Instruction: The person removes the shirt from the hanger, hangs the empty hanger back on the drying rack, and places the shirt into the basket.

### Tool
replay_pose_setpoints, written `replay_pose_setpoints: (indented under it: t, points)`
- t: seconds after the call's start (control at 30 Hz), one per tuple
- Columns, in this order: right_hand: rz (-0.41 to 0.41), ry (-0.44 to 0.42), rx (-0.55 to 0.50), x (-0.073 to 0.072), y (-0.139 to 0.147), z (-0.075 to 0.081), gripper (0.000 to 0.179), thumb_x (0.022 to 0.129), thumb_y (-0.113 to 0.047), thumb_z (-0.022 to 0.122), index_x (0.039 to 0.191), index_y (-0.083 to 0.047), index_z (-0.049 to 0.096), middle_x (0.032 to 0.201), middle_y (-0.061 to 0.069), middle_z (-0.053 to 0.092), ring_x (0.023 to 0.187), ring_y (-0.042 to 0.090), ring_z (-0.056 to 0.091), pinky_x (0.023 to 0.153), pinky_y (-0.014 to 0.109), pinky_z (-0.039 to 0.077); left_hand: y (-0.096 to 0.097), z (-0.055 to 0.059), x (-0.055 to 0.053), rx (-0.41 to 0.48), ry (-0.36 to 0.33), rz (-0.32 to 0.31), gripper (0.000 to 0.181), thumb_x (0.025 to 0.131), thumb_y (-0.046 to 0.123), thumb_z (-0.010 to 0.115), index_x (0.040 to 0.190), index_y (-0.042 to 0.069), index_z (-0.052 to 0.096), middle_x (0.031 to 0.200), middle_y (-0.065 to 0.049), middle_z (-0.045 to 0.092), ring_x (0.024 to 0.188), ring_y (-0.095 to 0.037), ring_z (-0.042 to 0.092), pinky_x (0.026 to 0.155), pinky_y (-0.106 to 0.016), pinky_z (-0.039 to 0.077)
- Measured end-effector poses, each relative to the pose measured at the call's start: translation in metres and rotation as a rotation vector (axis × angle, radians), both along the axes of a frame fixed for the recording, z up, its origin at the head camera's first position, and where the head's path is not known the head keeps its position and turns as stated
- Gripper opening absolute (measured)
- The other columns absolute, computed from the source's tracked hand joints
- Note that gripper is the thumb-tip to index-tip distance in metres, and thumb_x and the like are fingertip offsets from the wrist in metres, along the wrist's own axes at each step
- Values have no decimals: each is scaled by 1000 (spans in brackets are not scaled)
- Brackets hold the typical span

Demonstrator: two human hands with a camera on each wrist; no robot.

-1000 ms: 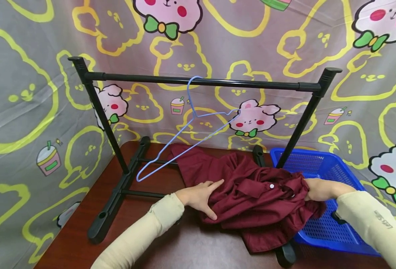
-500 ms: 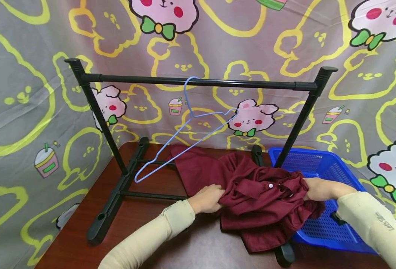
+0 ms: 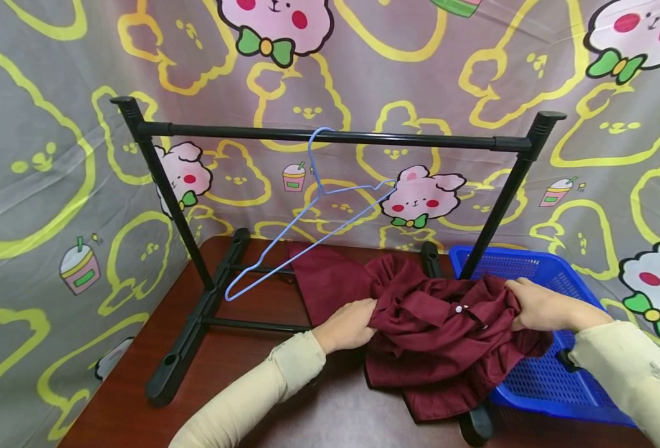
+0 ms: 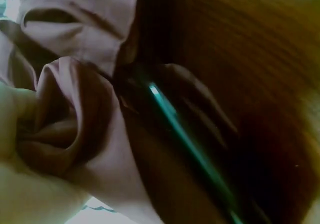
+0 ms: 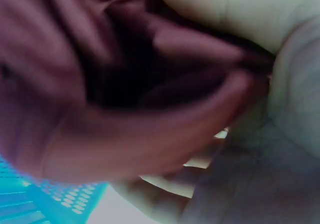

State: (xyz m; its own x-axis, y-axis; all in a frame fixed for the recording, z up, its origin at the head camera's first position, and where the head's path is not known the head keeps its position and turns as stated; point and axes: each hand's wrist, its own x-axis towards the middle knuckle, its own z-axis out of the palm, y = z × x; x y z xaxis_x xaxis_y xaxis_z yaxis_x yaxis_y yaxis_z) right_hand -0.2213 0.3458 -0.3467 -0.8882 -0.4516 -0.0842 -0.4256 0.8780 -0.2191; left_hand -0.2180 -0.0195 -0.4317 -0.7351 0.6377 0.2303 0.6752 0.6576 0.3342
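Note:
A crumpled maroon button-up shirt [image 3: 436, 336] lies across the table, bunched toward the right, with a white button showing near its collar. My left hand [image 3: 345, 325] grips the shirt's left side; in the left wrist view, folds of the cloth [image 4: 75, 108] bulge beside the fingers. On the right, my right hand [image 3: 540, 305] grips the shirt near the collar. The right wrist view shows its thumb and fingers around a fold of the fabric [image 5: 125, 144]. A light blue hanger [image 3: 285, 239] hangs from the black rack's bar [image 3: 408, 138], above and left of the shirt.
The black rack [image 3: 187, 233] stands on the brown table [image 3: 240, 367], its feet running front to back. A blue plastic basket [image 3: 579, 398] sits at the right, partly under the shirt and right arm. Patterned curtain [image 3: 352, 68] closes off the back and sides.
My left hand has gone from spread fingers on the shirt to gripping its left side. My right hand has risen slightly, lifting the collar area with it. The hanger stays on the bar.

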Motion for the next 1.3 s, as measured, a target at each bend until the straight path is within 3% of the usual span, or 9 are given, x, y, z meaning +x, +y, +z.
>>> replay_pose_setpoints:
  t: [0.17, 0.3, 0.37, 0.53, 0.7, 0.9, 1.0, 1.13, 1.3]
  points:
    - [40, 241, 28, 12, -17, 13, 74, 57, -13, 82, 118, 8, 48, 108, 28, 50, 98, 49, 50, 79, 57, 42, 0, 8, 0, 70, -2, 22, 16, 94, 21, 54, 108, 15, 59, 110, 0, 65, 99, -17, 63, 79, -34, 50]
    - [162, 413, 34, 22, -38, 16, 84, 55, -15, 86, 125, 7, 46, 115, 28, 50, 101, 49, 49, 82, 59, 41, 2, 11, 0, 94, -3, 44, 15, 93, 20, 55, 106, 14, 58, 110, -2, 66, 98, -20, 64, 77, -36, 51]
    - [226, 443, 28, 25, -48, 15, 91, 53, -18, 89, 130, 6, 44, 119, 27, 49, 104, 47, 49, 82, 59, 42, 3, 12, 1, 108, 2, 50, 14, 92, 19, 56, 104, 13, 58, 108, -2, 66, 97, -20, 64, 76, -36, 51]
    - [351, 441, 40, 29, -71, 9, 118, 50, -25, 93, 144, 1, 26, 133, 30, 38, 114, 47, 44, 84, 59, 43, 9, 20, 2, 125, 16, 46, 13, 90, 17, 57, 103, 13, 57, 108, -2, 67, 97, -20, 65, 76, -37, 51]
    - [423, 417, 50, 27, -94, 3, 130, 49, -30, 93, 149, -1, 14, 143, 31, 26, 121, 46, 40, 86, 55, 45, 19, 30, 5, 126, -4, 13, 13, 90, 15, 56, 103, 14, 56, 109, 0, 65, 97, -16, 63, 76, -33, 50]
    - [411, 211, 38, 32, -120, 0, 135, 52, -48, 89, 151, -6, 7, 148, 29, 16, 126, 43, 38, 88, 44, 47, 28, 38, 7, 120, -4, 0, 24, 91, 15, 55, 115, 14, 57, 112, 0, 65, 96, -16, 64, 74, -33, 51]
    - [373, 120, 116, 36, -127, -4, 139, 48, -49, 90, 151, -8, 5, 149, 30, 12, 126, 46, 37, 82, 47, 49, 28, 37, 8, 110, -28, 7, 26, 89, 12, 56, 115, 14, 56, 109, 0, 66, 94, -15, 64, 74, -32, 51]
    - [349, 119, 235, 38, -128, -12, 137, 45, -33, 95, 150, -9, 10, 148, 30, 15, 107, 45, 52, 67, 43, 53, 27, 33, 9, 111, -88, -2, 28, 84, 7, 57, 111, 14, 56, 104, 0, 66, 90, -13, 63, 71, -28, 49]
    - [414, 309, 237, 33, -123, -24, 108, 57, 0, 84, 146, -3, 23, 131, 28, 38, 64, 22, 57, 53, 33, 50, 28, 32, 9, 139, -105, -21, 29, 82, 6, 56, 110, 14, 54, 101, 0, 65, 88, -12, 63, 71, -27, 49]
